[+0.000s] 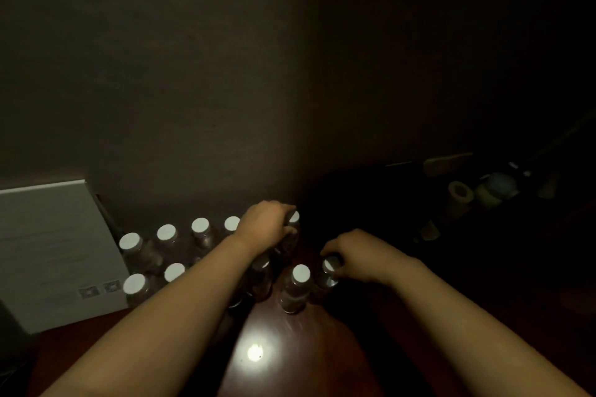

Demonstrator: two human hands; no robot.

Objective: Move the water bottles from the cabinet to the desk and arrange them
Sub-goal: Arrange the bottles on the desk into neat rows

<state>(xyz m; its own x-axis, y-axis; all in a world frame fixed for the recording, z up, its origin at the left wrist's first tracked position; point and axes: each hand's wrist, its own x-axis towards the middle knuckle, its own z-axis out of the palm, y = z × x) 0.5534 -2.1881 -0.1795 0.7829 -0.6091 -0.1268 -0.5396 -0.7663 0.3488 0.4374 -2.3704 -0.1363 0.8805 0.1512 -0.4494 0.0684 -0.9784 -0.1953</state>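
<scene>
Dim room; glossy dark reddish wood desk (290, 374) with one bright round light reflection on its polished top near the front edge. Clear plastic water bottles with flat white round caps stand upright on the desk in two rough rows against a matte, dull brown wall (193, 74). Back row, left to right: bottle (131, 243), bottle (166, 233), bottle (200, 226), bottle (231, 224), then the back-row end bottle (292, 235). Front row: bottle (134, 284), bottle (174, 272), one partly hidden bottle (261, 274) beside the left forearm, centre bottle (298, 287) standing free, and the rightmost bottle (329, 274). Left hand (264, 226) grips the back-row end bottle, fingers curled round its neck and shoulder; only part of the cap shows past the knuckles. Right hand (361, 255) holds the rightmost bottle, fingers wrapped over its cap and neck; the bottle appears tilted slightly toward the centre bottle, just beside it. Bottle bodies cylindrical, ribbed texture faintly readable; contents too dark to judge. At left a flat pale grey cardboard box (54, 255) leans against the wall, faint printing and two small square marks low on its face. Far right, in deep shadow, a few rounded cylindrical containers (483, 193), details unclear.
</scene>
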